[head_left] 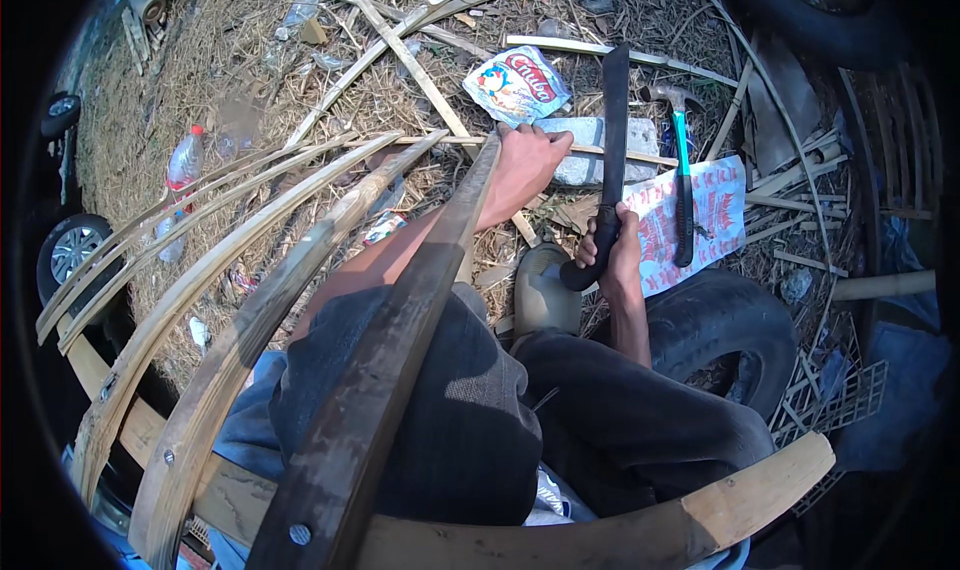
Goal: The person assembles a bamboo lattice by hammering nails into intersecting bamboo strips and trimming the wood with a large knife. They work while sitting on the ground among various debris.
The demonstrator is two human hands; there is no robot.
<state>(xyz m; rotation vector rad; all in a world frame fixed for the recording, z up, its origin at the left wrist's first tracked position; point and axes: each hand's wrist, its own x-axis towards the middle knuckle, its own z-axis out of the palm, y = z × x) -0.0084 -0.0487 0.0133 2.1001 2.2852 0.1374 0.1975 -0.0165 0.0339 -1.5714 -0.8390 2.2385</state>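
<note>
Head view: my left hand, fingers clamped around tip of dark bamboo slat, frame centre. My right hand, fingers wrapped tight on black machete handle, blade pointing up. Hammer lies on printed paper, right of blade. Tyre at lower right.

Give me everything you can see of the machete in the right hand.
The machete has a long, dark, flat blade, metal by its look, and a black handle curving at its butt. The right hand grips the handle, with the blade pointing up and away from the person. The blade passes over a pale grey block and a thin bamboo strip on the straw-strewn ground. A teal-handled hammer lies just right of it, apart.
</note>
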